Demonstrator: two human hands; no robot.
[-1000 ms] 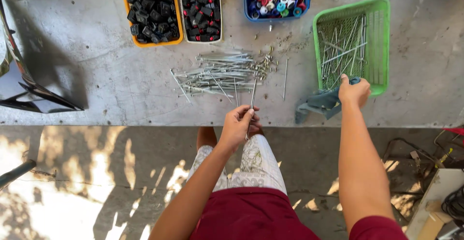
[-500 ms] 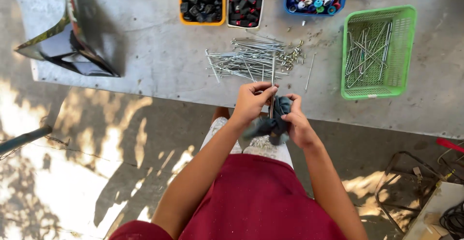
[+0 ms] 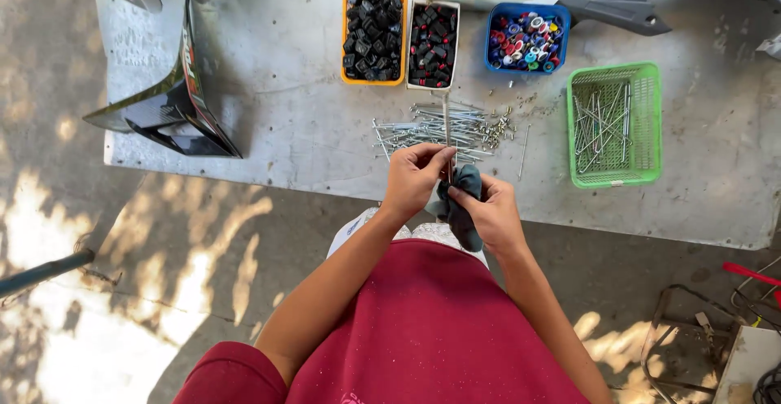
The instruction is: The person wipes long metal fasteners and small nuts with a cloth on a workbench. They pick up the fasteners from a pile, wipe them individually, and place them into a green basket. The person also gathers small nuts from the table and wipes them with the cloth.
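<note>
Holding a thin metal rod (image 3: 446, 131) upright-ish over the tabletop (image 3: 268, 119) edge: long axis runs away from us, far end over the loose rod pile (image 3: 439, 130), near end buried in the dark cloth (image 3: 457, 205). Our left hand (image 3: 413, 178) pinches the rod just above the cloth; our right hand (image 3: 488, 213) has its fingers closed round the cloth and rod end, so both hands touch it. Beyond sit the green basket (image 3: 651, 119) of rods and the trays of caps (image 3: 374, 36).

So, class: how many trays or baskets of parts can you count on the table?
5: an orange tray, a white tray beside it, a blue tray, a green basket at the right, and a pale tray at the top edge, partly cut off.
</note>
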